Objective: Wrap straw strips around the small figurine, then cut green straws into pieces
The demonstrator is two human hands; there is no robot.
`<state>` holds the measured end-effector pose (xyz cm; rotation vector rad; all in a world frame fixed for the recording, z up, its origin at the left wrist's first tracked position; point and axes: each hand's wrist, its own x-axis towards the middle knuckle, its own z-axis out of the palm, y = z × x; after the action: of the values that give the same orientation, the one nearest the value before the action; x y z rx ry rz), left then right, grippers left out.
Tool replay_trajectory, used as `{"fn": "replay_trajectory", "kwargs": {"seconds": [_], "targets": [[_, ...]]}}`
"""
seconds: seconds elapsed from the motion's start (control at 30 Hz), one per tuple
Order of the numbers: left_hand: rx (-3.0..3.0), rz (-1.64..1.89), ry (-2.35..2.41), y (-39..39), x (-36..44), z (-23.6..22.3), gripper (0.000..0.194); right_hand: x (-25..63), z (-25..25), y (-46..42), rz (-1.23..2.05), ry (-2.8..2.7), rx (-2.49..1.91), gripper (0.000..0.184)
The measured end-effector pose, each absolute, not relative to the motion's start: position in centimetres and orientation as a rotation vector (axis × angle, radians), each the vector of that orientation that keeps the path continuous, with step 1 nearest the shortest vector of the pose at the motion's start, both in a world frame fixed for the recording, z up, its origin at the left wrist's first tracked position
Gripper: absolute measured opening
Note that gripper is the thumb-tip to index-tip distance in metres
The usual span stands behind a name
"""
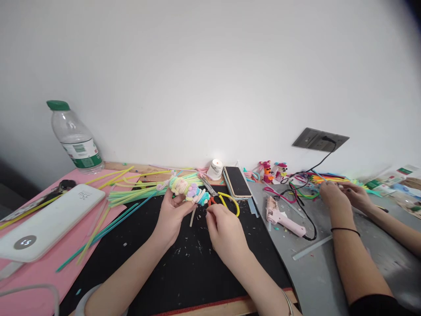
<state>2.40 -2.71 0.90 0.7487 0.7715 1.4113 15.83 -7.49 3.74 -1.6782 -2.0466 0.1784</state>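
Note:
My left hand (171,218) is closed around a fuzzy pipe-cleaner figure (181,187) in pale yellow, lilac and blue, tilted above a black mat (144,263). Its coiled blue end points toward my right hand (227,228). The right fingers are pinched together just below that end; what is between them, if anything, is too small to make out. Behind the right hand lie scissors (236,202) with yellow and orange handles, partly hidden. A bundle of pale green pipe cleaners (131,195) lies beyond my left hand.
To the left are a white power bank (55,221) and a plastic bottle (77,140). At the back stand a white cup (215,169) and a phone (237,181). A pink glue gun (283,219) lies right, its cord near a co-worker's hands (337,195).

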Motion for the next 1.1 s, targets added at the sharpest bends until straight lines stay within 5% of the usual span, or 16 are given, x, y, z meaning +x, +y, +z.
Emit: {"fn": "replay_trajectory", "kwargs": {"seconds": [0.1,0.23,0.37,0.47,0.67,0.9,1.1], "targets": [[0.681,1.401,0.747,-2.6,2.3,0.9,0.052,16.1,2.7,-7.0,0.263,-1.927,-1.723,0.016],[0.624,1.331,0.712,-2.6,2.2,0.8,0.045,16.0,1.4,-5.8,0.502,-1.762,-1.552,0.036],[0.629,1.253,0.651,-2.8,2.2,0.9,0.042,16.1,1.2,-4.4,0.94,-1.574,-1.339,0.014],[0.639,1.219,0.638,-3.0,2.2,0.9,0.039,16.4,1.4,-3.8,1.086,-1.457,-1.258,0.017],[0.633,1.186,0.667,-3.1,2.2,0.9,0.041,17.8,2.4,-3.3,0.91,-1.461,-1.295,0.022],[0.618,1.308,0.76,-2.5,2.3,0.4,0.043,19.1,5.3,-4.3,0.248,-1.905,-1.163,0.016],[0.626,1.432,0.733,-2.3,2.1,0.2,0.044,18.6,7.5,-6.9,0.343,-2.402,-1.093,0.015]]}}
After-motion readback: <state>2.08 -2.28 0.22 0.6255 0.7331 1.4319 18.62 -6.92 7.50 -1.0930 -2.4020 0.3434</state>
